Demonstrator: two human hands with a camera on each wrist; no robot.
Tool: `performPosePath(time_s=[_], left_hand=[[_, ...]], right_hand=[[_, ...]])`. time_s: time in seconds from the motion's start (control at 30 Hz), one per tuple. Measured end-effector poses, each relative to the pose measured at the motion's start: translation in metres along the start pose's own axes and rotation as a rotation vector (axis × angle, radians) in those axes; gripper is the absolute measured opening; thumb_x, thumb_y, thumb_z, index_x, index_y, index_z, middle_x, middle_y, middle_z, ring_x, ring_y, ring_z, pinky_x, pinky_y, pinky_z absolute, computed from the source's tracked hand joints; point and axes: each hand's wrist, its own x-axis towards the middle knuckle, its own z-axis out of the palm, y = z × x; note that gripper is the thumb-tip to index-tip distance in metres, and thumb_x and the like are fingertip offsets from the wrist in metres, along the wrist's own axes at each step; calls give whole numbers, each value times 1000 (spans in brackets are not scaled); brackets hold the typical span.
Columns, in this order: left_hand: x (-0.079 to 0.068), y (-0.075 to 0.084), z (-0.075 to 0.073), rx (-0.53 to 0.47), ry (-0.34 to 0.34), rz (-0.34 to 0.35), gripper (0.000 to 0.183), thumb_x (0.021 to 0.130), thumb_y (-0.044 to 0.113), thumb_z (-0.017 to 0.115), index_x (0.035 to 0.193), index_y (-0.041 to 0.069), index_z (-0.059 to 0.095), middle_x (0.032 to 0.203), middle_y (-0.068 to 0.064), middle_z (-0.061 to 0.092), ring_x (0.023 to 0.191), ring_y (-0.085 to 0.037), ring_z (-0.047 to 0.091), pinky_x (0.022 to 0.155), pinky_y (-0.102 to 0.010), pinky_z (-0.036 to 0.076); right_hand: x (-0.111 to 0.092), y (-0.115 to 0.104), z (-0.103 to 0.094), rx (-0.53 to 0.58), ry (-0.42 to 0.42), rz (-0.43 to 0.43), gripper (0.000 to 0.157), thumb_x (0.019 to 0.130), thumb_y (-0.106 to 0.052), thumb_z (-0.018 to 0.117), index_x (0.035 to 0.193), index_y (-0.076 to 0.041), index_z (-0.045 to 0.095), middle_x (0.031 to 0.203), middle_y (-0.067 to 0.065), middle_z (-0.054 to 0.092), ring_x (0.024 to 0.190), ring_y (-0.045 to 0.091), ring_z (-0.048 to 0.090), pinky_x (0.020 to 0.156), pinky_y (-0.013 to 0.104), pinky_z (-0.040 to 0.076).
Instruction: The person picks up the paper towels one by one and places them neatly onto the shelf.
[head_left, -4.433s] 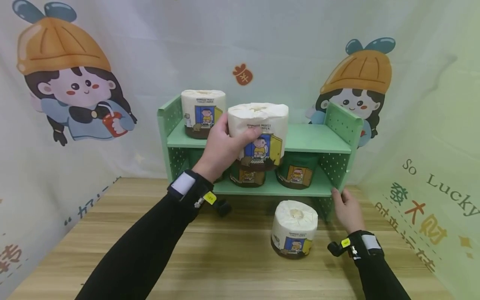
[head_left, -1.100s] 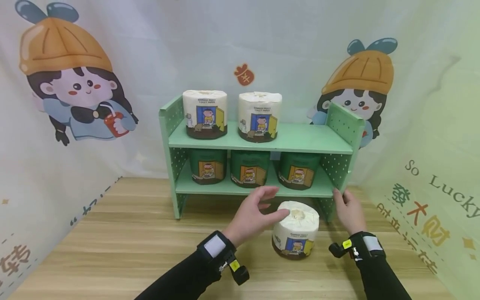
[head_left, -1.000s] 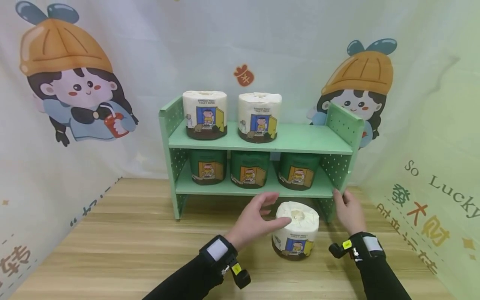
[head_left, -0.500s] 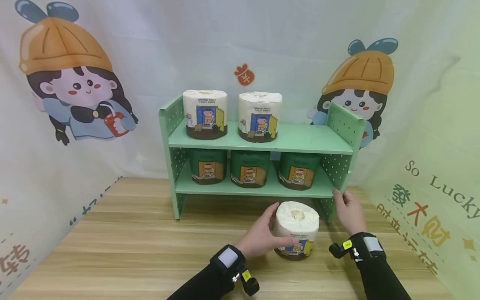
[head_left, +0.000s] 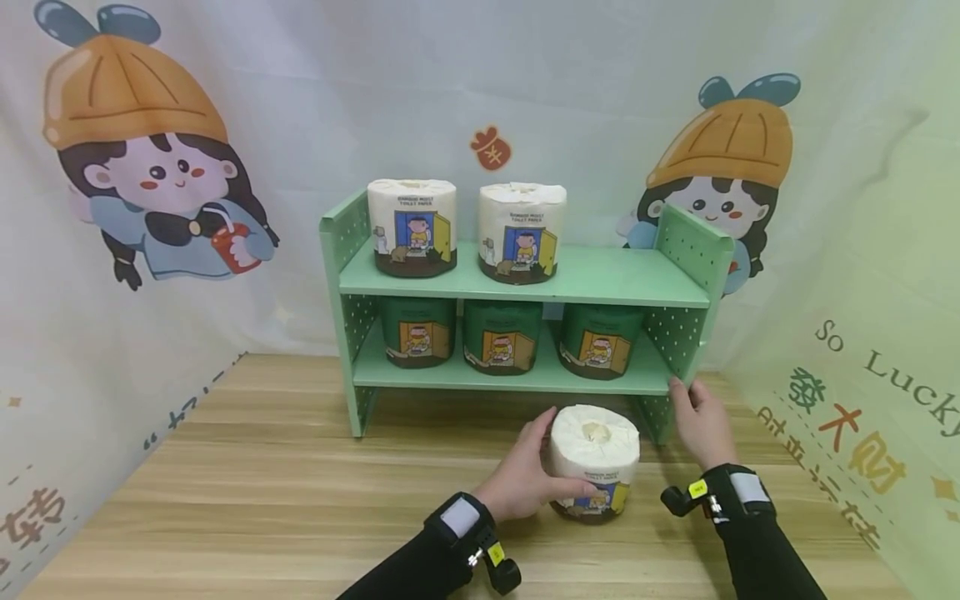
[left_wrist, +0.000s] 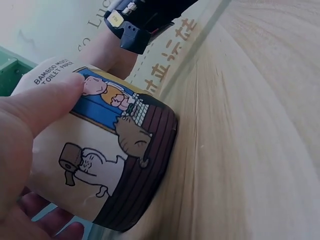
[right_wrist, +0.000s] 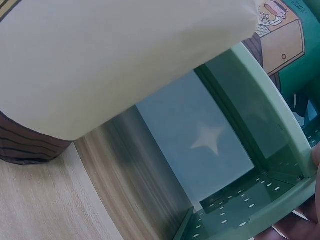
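My left hand (head_left: 521, 479) grips a toilet paper roll (head_left: 597, 442) that stands on the wooden table before the shelf. It has a white wrapper with a cartoon print and a brown base. The left wrist view shows my thumb across the printed front of the roll (left_wrist: 55, 150), with the fingers round its back. With my right hand (head_left: 702, 423) I hold the right side panel of the light green two-tier shelf (head_left: 630, 271), at the height of its lower board. In the right wrist view, fingers (right_wrist: 295, 226) curl behind that panel's edge.
On the upper board stand two white-wrapped toilet paper rolls, a left one (head_left: 412, 229) and a middle one (head_left: 521, 233). Three green-wrapped rolls (head_left: 500, 337) line the lower board. Behind hangs a printed cloth (head_left: 300, 100); the wooden table (head_left: 247, 500) extends in front.
My left hand has set a white roll on the upper board, let go, come down to the roll on the table and closed round it. My right hand stays on the shelf.
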Motion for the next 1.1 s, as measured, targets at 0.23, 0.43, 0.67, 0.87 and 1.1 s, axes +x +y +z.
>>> performPosePath(time_s=[0.23,0.43,0.67,0.87,1.1], left_hand=[[-1,-1,1,20,-15,21,105,68,40,92,152,25,31,128,2,38,117,-15,39,101,-44,38],[-2,-3,2,-23,-17,25,99,69,38,92,148,26,35,125,9,42,113,-10,43,97,-40,41],[-4,0,0,-87,-33,10,103,70,33,92,150,18,29,130,9,49,113,-7,49,100,-40,41],[-5,0,0,-94,-38,15,104,69,33,93,150,19,28,130,10,48,113,-7,49,100,-40,41],[-4,-2,0,-89,-50,42,96,68,32,93,144,22,36,124,14,51,111,-6,50,97,-36,42]], right_hand=[[0,1,0,7,3,-22,52,109,-41,35,130,1,55,118,27,60,101,36,54,78,54,46],[0,2,1,-5,14,-25,51,109,-41,36,129,1,57,113,25,62,93,33,54,70,43,45],[0,0,2,-12,16,-25,50,109,-41,37,128,1,58,106,24,62,84,31,52,62,37,42],[0,-1,1,-4,14,-16,51,109,-41,36,130,1,57,114,25,62,93,33,54,70,45,45],[0,1,1,21,12,-18,51,109,-40,36,133,1,55,122,28,59,107,39,54,83,60,46]])
